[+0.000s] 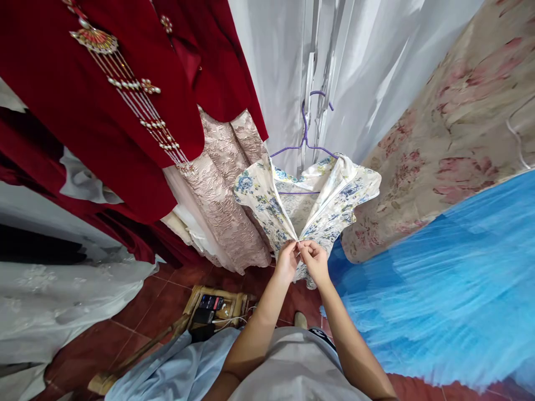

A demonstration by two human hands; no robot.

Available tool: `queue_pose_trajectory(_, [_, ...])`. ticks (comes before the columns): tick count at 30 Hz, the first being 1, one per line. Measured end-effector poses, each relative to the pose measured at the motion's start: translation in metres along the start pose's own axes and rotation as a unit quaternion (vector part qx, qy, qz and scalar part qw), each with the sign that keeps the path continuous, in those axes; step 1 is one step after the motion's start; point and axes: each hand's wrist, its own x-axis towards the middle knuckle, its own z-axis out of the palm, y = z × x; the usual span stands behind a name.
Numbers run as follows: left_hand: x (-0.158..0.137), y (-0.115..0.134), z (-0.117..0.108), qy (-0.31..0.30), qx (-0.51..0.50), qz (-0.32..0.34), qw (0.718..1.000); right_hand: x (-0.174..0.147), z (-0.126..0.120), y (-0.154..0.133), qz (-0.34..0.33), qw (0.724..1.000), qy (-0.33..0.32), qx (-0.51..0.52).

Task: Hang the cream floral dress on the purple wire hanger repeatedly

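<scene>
A white blouse with blue flowers (267,206) hangs by its shoulders on a purple wire hanger (304,133), whose hook rests on a white metal rail. Its front falls open in a deep V. At the bottom of that V, my left hand (287,259) pinches one front edge of the blouse. Close beside it, my right hand (314,259) pinches the other edge, the fingertips of both hands almost touching. Whether a button or other fastener sits between the fingers is too small to make out. Below my hands the lower part of the blouse is partly hidden.
Dark red garments (137,111) with a beaded tassel hang at the left, beside a pink brocade dress (234,195). To the right are a floral beige dress (455,122) and blue tulle (438,278). A bamboo chair (194,303) holding a phone (211,302) stands on the floor.
</scene>
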Motion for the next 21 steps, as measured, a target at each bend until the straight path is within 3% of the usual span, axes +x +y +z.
queue_pose_trajectory(5, [0.017, 0.005, -0.004, -0.036, 0.052, -0.028, 0.998, 0.008, 0.015, -0.016, 0.01, 0.998, 0.068, 0.018])
queue_pose_trajectory(12, [0.055, 0.01, -0.01, -0.019, 0.127, -0.076, 0.989, 0.065, 0.054, -0.082, -0.103, 0.98, 0.159, 0.062])
queue_pose_trajectory(17, [0.066, 0.03, -0.022, 0.007, 0.173, -0.037, 0.984, 0.109, 0.082, -0.137, -0.188, 0.961, 0.178, 0.096])
queue_pose_trajectory(21, [0.059, 0.046, -0.046, 0.009, 0.213, -0.005, 0.977, 0.118, 0.095, -0.159, -0.221, 0.957, 0.165, 0.092])
